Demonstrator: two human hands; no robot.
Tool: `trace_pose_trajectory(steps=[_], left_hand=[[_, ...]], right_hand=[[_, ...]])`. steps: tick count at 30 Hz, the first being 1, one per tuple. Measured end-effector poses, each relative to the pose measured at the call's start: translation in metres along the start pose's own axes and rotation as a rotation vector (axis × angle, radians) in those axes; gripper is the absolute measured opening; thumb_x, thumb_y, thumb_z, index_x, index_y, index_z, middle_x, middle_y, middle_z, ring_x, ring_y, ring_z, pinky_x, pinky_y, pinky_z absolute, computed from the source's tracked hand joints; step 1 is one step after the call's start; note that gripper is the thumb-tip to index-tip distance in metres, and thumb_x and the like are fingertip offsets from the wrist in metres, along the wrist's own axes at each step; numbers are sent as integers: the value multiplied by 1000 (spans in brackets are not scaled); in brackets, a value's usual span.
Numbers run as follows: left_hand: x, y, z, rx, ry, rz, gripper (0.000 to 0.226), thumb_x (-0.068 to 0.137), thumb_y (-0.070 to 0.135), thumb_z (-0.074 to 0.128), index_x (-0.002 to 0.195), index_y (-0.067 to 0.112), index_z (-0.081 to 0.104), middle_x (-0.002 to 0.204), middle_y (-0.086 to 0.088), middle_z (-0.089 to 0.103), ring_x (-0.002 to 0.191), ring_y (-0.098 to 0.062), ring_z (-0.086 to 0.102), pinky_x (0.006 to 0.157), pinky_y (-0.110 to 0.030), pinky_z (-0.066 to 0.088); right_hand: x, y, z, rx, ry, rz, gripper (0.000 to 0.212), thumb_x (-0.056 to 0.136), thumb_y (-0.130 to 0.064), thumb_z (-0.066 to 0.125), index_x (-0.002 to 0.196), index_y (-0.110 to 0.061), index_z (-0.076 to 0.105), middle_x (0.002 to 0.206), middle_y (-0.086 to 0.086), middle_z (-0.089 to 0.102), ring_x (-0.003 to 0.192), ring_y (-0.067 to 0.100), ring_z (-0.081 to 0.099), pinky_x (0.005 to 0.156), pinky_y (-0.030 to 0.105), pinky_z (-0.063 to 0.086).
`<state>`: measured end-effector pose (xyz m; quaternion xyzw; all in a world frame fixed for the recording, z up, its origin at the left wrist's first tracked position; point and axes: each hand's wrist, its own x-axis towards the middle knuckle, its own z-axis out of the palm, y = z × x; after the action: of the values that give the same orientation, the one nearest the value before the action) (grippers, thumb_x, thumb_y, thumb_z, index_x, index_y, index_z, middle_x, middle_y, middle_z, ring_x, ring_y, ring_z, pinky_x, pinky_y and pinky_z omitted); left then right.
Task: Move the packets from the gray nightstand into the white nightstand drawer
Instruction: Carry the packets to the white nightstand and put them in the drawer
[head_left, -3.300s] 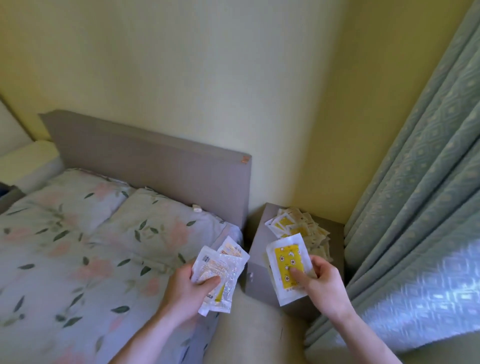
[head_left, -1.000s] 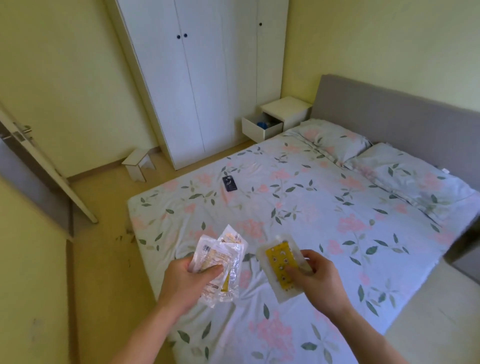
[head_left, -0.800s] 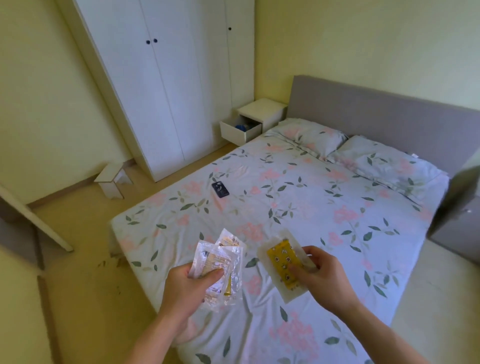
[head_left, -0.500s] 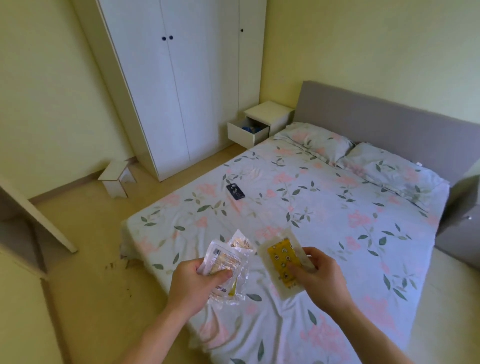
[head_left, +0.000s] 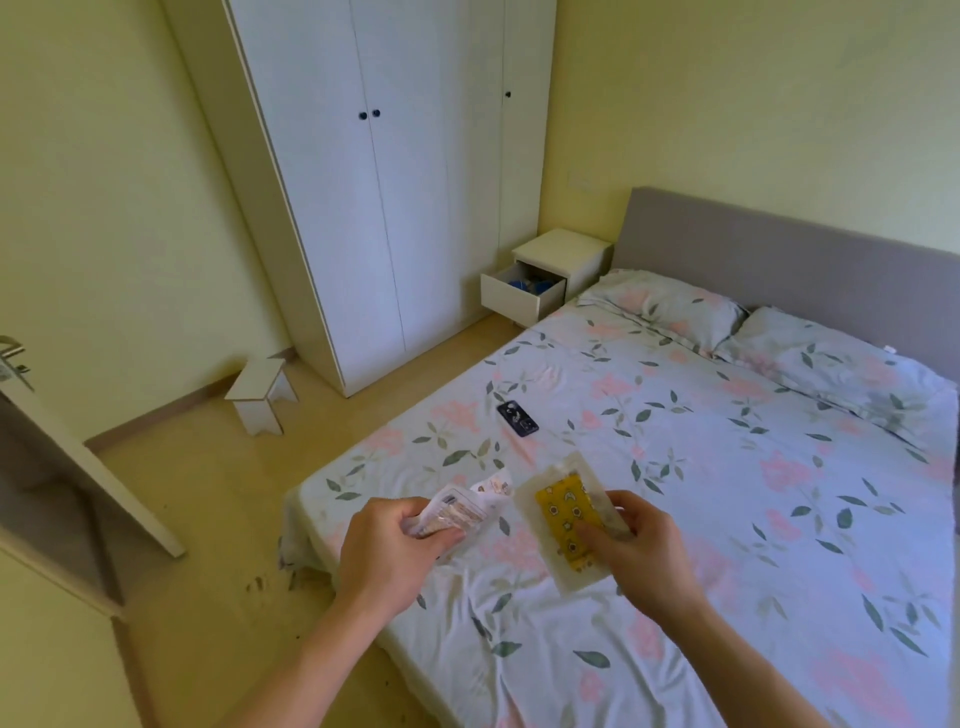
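Both hands are up over the foot corner of the bed (head_left: 675, 467), each holding packets. Left hand (head_left: 387, 551) has its fingers curled around a bunch of clear packets (head_left: 467, 504), thumb on top, and the bunch fans out toward the bed. Right hand (head_left: 636, 545) pinches a single yellow packet (head_left: 563, 525) with a clear border, thumb lying across its face, fingers behind. The two loads sit just beside each other, not touching.

White nightstand (head_left: 563, 257) stands at the far corner of the bed, beside the headboard (head_left: 779, 260), well apart from the hands. Its drawer (head_left: 514, 301) is pulled out, with blue items inside; what they are is too small to tell. A white wardrobe (head_left: 395, 171) stands just beside the nightstand, doors closed. A dark phone (head_left: 518, 419) lies flat on the bed, between the hands and the nightstand. Two pillows (head_left: 660, 306) lie against the headboard. A small white stool (head_left: 262, 392) sits on the floor near the wardrobe. An open door's (head_left: 67, 467) edge shows left of the bed.
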<state>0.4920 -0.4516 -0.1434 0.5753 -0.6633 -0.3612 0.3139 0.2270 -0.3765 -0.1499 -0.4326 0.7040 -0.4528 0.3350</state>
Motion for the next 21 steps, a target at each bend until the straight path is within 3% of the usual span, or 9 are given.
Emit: trace_pose_trajectory(steps=[2, 6, 11, 15, 17, 19, 21], left_hand=[[29, -14, -16, -23, 14, -36, 13, 75, 34, 91, 81, 36, 79, 69, 20, 74, 61, -3, 70, 57, -36, 58], [96, -41, -54, -47, 46, -110, 14, 73, 33, 92, 81, 34, 80, 71, 17, 76, 64, -4, 72, 61, -39, 60], [177, -68, -114, -110, 134, -175, 17, 73, 26, 93, 72, 24, 76, 64, 14, 74, 52, -1, 65, 44, -18, 44], [226, -101, -168, -169, 148, -231, 17, 74, 24, 92, 86, 23, 80, 74, 11, 78, 65, -7, 74, 60, -31, 60], [252, -116, -195, -186, 145, -219, 16, 76, 20, 90, 88, 23, 80, 74, 11, 78, 64, -8, 74, 57, -26, 58], [282, -136, -222, -198, 139, -201, 15, 77, 19, 90, 89, 22, 80, 74, 11, 78, 64, -8, 74, 54, -20, 54], [310, -159, -248, -204, 131, -200, 17, 76, 22, 90, 90, 22, 80, 77, 10, 79, 67, -8, 75, 58, -27, 59]], right_hand=[[25, -12, 28, 34, -18, 2, 15, 88, -23, 79, 101, -28, 72, 78, -12, 78, 59, 2, 70, 48, 13, 46], [87, -35, 87, 77, -69, 29, 14, 89, -19, 78, 102, -23, 73, 80, -8, 79, 66, 7, 74, 54, 19, 54], [165, -78, 166, 84, -128, 28, 15, 89, -13, 78, 102, -18, 73, 82, -5, 79, 70, 12, 76, 56, 18, 55], [214, -120, 235, 43, -192, -13, 16, 89, -18, 78, 104, -21, 73, 83, -6, 79, 71, 10, 75, 61, 24, 58], [235, -141, 269, 20, -203, -34, 14, 89, -23, 79, 102, -25, 72, 82, -9, 79, 71, 7, 74, 59, 20, 56], [255, -159, 306, 3, -200, -49, 14, 88, -26, 79, 100, -27, 71, 83, -8, 78, 72, 9, 75, 62, 26, 60], [270, -173, 345, 0, -186, -49, 13, 89, -25, 79, 99, -26, 71, 83, -7, 78, 71, 10, 75, 59, 29, 60]])
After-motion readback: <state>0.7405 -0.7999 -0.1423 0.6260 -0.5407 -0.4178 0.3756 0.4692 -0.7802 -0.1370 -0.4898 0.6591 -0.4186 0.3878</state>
